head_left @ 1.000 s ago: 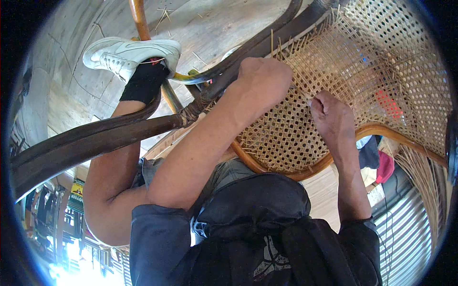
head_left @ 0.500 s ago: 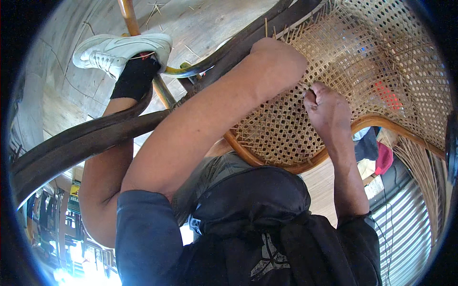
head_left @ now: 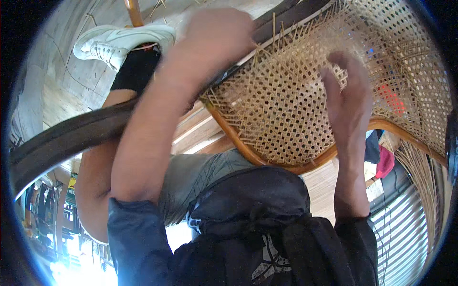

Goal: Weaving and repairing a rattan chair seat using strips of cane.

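Note:
A woven cane panel (head_left: 286, 109) in a bent light-wood rim (head_left: 238, 145) fills the upper right, with loose strand ends sticking out along its top edge. My left hand (head_left: 214, 38) is motion-blurred at the panel's upper left corner, over the dark wooden frame (head_left: 71, 138); its grip is not readable. My right hand (head_left: 348, 100) lies against the middle of the weave with the fingers stretched upward, and nothing shows in it. My knee and grey shorts (head_left: 200, 176) sit under the panel.
My foot in a white sneaker (head_left: 119, 43) with a black sock rests on the plank floor at upper left. A bundle of loose cane strands (head_left: 422, 167) hangs at the right, beside a red object (head_left: 385, 162). A dark bag (head_left: 248, 209) lies on my lap.
My left hand has swung up and to the right along the frame and is now blurred. My right hand has uncurled its fingers and shifted a little right on the weave.

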The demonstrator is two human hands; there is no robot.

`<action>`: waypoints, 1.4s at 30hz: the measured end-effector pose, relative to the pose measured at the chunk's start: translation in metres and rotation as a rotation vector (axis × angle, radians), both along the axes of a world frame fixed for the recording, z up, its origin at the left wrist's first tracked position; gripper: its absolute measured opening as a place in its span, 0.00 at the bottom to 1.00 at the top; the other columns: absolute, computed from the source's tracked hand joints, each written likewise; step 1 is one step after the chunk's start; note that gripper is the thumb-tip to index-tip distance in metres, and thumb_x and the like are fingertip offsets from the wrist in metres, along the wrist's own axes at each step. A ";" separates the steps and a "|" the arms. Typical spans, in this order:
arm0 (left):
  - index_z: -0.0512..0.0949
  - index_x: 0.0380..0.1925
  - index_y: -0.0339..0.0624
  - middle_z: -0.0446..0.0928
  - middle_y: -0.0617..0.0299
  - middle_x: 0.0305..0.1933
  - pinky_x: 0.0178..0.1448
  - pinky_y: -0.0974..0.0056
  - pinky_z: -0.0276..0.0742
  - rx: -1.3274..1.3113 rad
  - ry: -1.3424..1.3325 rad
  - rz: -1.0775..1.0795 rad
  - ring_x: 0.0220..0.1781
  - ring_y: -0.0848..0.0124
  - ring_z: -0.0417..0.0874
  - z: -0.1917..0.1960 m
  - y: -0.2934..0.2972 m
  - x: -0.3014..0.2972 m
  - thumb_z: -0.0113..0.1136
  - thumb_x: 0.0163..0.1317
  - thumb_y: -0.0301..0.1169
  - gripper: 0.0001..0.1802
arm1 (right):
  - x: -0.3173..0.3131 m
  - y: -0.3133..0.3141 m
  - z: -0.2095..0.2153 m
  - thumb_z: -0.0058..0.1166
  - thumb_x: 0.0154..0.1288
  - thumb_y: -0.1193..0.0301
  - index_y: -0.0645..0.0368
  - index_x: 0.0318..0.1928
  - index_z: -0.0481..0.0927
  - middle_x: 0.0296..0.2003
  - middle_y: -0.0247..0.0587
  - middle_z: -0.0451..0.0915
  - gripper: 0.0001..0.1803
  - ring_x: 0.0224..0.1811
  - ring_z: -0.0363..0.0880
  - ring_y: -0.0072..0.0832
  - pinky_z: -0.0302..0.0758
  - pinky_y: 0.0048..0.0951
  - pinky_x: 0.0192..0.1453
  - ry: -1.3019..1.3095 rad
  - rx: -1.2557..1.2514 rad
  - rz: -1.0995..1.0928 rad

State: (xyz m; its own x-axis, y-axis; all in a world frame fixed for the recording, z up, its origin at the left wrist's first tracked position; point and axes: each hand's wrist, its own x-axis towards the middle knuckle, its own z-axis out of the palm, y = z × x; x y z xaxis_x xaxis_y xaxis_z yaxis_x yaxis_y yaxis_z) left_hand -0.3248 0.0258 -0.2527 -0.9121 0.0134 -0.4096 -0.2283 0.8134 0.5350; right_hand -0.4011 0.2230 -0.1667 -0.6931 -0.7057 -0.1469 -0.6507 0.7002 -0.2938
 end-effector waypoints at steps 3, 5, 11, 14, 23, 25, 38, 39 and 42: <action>0.79 0.25 0.39 0.77 0.50 0.24 0.33 0.52 0.73 0.204 -0.255 -0.054 0.29 0.52 0.80 0.042 -0.027 -0.015 0.57 0.53 0.45 0.18 | 0.014 -0.021 -0.031 0.51 0.64 0.64 0.62 0.47 0.73 0.33 0.52 0.79 0.16 0.36 0.79 0.47 0.73 0.42 0.44 -0.626 -0.220 -0.112; 0.78 0.25 0.39 0.77 0.49 0.24 0.34 0.52 0.73 0.223 -0.106 -0.040 0.29 0.52 0.80 0.037 -0.021 -0.011 0.57 0.53 0.45 0.18 | 0.016 -0.024 -0.019 0.51 0.63 0.67 0.62 0.47 0.74 0.34 0.50 0.79 0.14 0.37 0.79 0.45 0.74 0.38 0.43 -0.646 -0.097 -0.089; 0.79 0.27 0.39 0.77 0.49 0.26 0.38 0.50 0.73 0.151 0.020 0.003 0.32 0.50 0.79 0.006 0.006 0.006 0.57 0.53 0.44 0.18 | 0.003 0.021 -0.013 0.58 0.57 0.67 0.59 0.46 0.76 0.43 0.46 0.79 0.16 0.48 0.76 0.40 0.70 0.36 0.53 -0.241 -0.056 -0.092; 0.77 0.26 0.38 0.77 0.49 0.27 0.37 0.51 0.71 0.163 -0.136 0.105 0.33 0.50 0.78 0.002 -0.014 0.008 0.57 0.53 0.46 0.19 | 0.004 0.028 -0.011 0.60 0.53 0.65 0.57 0.44 0.77 0.44 0.43 0.77 0.17 0.50 0.73 0.42 0.68 0.39 0.56 -0.233 0.043 0.087; 0.77 0.27 0.36 0.77 0.47 0.26 0.36 0.50 0.71 -0.004 -0.064 0.215 0.31 0.50 0.78 -0.011 -0.023 0.028 0.56 0.55 0.47 0.21 | -0.010 0.054 -0.031 0.58 0.51 0.71 0.56 0.34 0.78 0.41 0.38 0.77 0.08 0.49 0.72 0.42 0.71 0.38 0.55 -0.192 0.051 0.413; 0.76 0.25 0.35 0.75 0.49 0.22 0.34 0.52 0.70 0.018 -0.063 0.235 0.26 0.54 0.77 -0.003 -0.025 0.029 0.56 0.55 0.47 0.22 | -0.013 0.051 -0.030 0.56 0.52 0.72 0.56 0.32 0.78 0.39 0.38 0.77 0.06 0.47 0.73 0.41 0.72 0.38 0.53 -0.173 0.031 0.432; 0.79 0.26 0.39 0.77 0.49 0.24 0.37 0.55 0.73 0.025 -0.363 0.482 0.30 0.54 0.80 -0.013 -0.043 0.094 0.58 0.50 0.49 0.21 | -0.023 0.021 -0.041 0.56 0.55 0.71 0.62 0.34 0.78 0.35 0.45 0.77 0.08 0.38 0.75 0.45 0.72 0.40 0.44 -0.222 0.299 0.328; 0.79 0.26 0.39 0.77 0.49 0.23 0.37 0.56 0.73 0.034 -0.352 0.512 0.29 0.54 0.80 -0.010 -0.042 0.099 0.58 0.50 0.49 0.22 | -0.025 0.011 -0.043 0.55 0.57 0.69 0.62 0.35 0.77 0.36 0.46 0.77 0.09 0.38 0.76 0.45 0.72 0.39 0.44 -0.231 0.348 0.339; 0.74 0.21 0.38 0.67 0.68 0.17 0.26 0.69 0.60 0.152 -0.262 0.593 0.21 0.77 0.65 0.018 -0.049 0.096 0.60 0.55 0.42 0.17 | -0.050 -0.007 -0.056 0.52 0.60 0.63 0.62 0.37 0.77 0.37 0.47 0.78 0.14 0.38 0.77 0.43 0.72 0.37 0.44 -0.372 0.454 0.321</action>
State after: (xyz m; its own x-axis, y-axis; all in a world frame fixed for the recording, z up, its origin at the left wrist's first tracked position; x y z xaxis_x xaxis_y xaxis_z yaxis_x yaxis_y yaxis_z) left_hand -0.2284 -0.0227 -0.2352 -0.6531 -0.3853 -0.6519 -0.7522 0.4299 0.4995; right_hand -0.4510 0.2165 -0.2224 -0.3044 -0.6804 -0.6666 -0.7598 0.5955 -0.2609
